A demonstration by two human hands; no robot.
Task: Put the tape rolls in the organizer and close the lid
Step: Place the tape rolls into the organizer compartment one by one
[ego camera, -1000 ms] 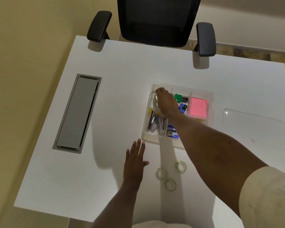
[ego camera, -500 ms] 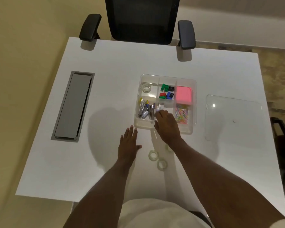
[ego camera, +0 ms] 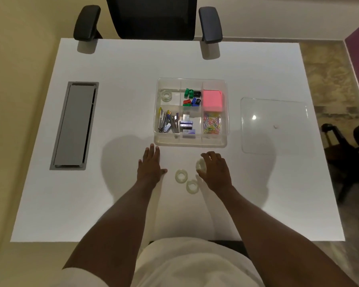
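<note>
- Tape rolls: one (ego camera: 166, 95) lies in the organizer's far-left compartment; two (ego camera: 181, 176) (ego camera: 192, 186) lie flat on the table, touching; a fourth (ego camera: 200, 164) is at the right hand.
- Handling (judged): light, stiff rings, smooth and translucent; pinch across the rim or hook the core.
- Right hand (ego camera: 215, 170): fingers curled around the fourth roll.
- Left hand (ego camera: 150, 165): flat on the table, fingers together, empty.
- Organizer (ego camera: 191, 142): clear, rigid plastic, divided, open.
- Lid (ego camera: 275, 125): clear, flat sheet, well right of the organizer.
- Table (ego camera: 116, 65): matte white.
</note>
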